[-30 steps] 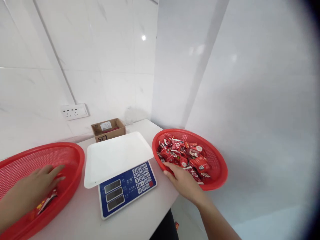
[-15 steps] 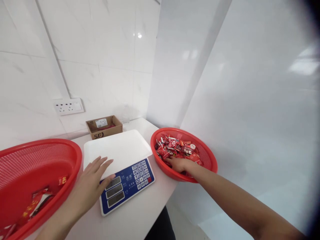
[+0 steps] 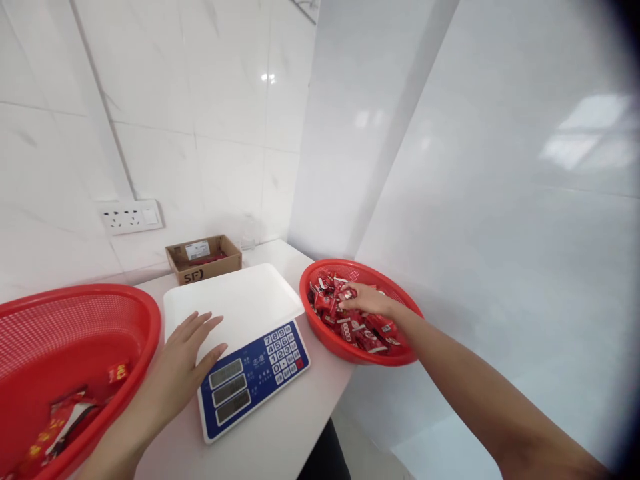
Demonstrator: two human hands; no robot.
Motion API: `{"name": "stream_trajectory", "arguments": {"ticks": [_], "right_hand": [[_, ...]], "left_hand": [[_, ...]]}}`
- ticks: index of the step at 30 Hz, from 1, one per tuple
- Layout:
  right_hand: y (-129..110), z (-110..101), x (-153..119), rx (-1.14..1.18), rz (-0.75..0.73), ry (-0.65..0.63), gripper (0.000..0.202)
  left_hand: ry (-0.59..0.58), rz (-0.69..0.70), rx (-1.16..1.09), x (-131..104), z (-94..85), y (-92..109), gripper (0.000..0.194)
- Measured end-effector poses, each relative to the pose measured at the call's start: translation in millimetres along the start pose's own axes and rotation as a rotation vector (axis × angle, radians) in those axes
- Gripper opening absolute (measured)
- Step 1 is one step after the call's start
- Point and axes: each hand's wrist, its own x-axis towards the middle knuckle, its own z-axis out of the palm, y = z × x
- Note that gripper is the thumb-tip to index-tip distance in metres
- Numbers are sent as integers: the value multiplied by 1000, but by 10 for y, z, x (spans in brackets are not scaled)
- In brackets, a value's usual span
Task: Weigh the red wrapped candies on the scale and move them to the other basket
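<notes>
My left hand (image 3: 183, 363) hovers with fingers spread at the left edge of a digital scale (image 3: 250, 383). Its fingertips reach over the bare white weighing pan (image 3: 245, 297), and I cannot tell whether they touch it. On the right, my right hand (image 3: 367, 300) is inside a red plastic basket (image 3: 320, 339), above a heap of small red wrapped snack packets (image 3: 355, 333). The fingers of that hand are closed around a small red snack packet (image 3: 346, 294), partly hidden by them.
At the left stands a larger red basket (image 3: 145, 310) with several red packets (image 3: 65, 427) in it. A cardboard box (image 3: 207, 270) sits behind the scale, near a clear container (image 3: 247, 241). Tiled wall with a socket plate (image 3: 131, 217) borders the white table (image 3: 280, 427).
My right hand has risen from the near side of the heap toward its far side, with a packet now between the fingers. My left hand has barely moved; the view shifted slightly.
</notes>
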Motion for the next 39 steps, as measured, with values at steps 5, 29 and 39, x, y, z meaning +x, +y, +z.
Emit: {"name": "stream_trajectory", "arguments": {"ticks": [5, 29, 39], "right_hand": [[-49, -70, -48, 90, 35, 17, 25], [-1619, 1228, 348, 208, -370, -304, 48], [-1573, 1199, 380, 276, -348, -265, 55]], "left_hand": [[-8, -3, -9, 14, -1, -26, 47], [-213, -72, 97, -45, -74, 83, 56], [-292, 44, 51, -22, -157, 118, 30]]}}
